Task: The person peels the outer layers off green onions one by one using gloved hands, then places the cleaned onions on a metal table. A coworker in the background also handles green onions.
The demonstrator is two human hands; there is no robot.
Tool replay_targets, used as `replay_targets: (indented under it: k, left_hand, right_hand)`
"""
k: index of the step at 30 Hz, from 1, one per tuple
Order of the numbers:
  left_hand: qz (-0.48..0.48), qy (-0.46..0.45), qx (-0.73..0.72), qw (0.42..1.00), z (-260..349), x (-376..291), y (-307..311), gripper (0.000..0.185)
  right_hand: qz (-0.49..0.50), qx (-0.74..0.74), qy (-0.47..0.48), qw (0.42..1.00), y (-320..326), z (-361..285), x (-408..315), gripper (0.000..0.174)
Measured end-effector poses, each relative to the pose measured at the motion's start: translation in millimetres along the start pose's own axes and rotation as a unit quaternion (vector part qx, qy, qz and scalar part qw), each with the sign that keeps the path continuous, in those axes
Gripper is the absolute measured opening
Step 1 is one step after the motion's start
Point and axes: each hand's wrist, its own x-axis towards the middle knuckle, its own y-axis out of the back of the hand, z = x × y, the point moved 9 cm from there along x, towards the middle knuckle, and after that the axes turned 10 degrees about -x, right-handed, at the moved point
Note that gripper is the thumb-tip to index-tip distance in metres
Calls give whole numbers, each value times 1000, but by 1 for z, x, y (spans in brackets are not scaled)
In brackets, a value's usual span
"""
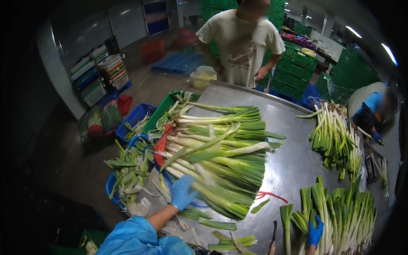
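Observation:
My left hand (183,193), in a light blue glove, touches the near edge of a large pile of leeks (223,159). Motion blur and the angle hide whether its fingers close around a stalk. The pile's roots point left, its cut green ends right, and a red band (163,140) lies at the root side. At the lower right, my right hand (315,232), in a deeper blue glove, is against a row of leeks (347,216), thumb and fingers spread. Left of it lies a knife (273,237) with a dark blade and a light handle.
Leaf trimmings (132,173) heap over a blue crate on the left, beside a green crate (165,106). Red string (272,194) lies on the metal table (287,127). Across it stands a person (239,47); another works at right (371,111) near more leeks (333,137).

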Motion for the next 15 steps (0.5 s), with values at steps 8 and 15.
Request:
replay_targets:
  k: [8, 15]
  left_hand:
    - [-178, 41, 139, 973, -58, -96, 0, 64]
    - [-175, 48, 149, 972, -157, -79, 55, 58]
  right_hand:
    - [-85, -86, -72, 990, -4, -25, -62, 41]
    - [-106, -133, -9, 985, -61, -116, -99, 34]
